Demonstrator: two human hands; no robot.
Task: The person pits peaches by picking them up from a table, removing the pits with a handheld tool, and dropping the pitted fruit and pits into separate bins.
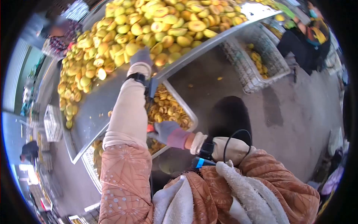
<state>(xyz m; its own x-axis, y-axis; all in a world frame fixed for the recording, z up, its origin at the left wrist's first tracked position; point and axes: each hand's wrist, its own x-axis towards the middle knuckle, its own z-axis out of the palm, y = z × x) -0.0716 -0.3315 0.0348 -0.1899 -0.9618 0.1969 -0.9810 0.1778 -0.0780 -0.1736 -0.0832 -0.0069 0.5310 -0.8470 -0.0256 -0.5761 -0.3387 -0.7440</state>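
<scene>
A large heap of yellow peaches (149, 28), many of them cut in halves, lies on a metal table (106, 100). My left hand (141, 56), in a grey glove, reaches to the near edge of the heap. Its fingers are smeared and partly hidden against the fruit. Lower down, my right hand (169, 133), in a grey glove with a pink cuff, is closed around a small tool with a red handle (150, 128); the rest of the tool is hidden. Beneath it stands a crate (181, 100) full of cut peach pieces (167, 108).
A white plastic crate (274, 74) with some peaches stands on the floor to the right. People work at the upper left (61, 37) and upper right (307, 41). Another white crate (53, 123) is left of the table. The metal rim (209, 46) runs diagonally beside my left arm.
</scene>
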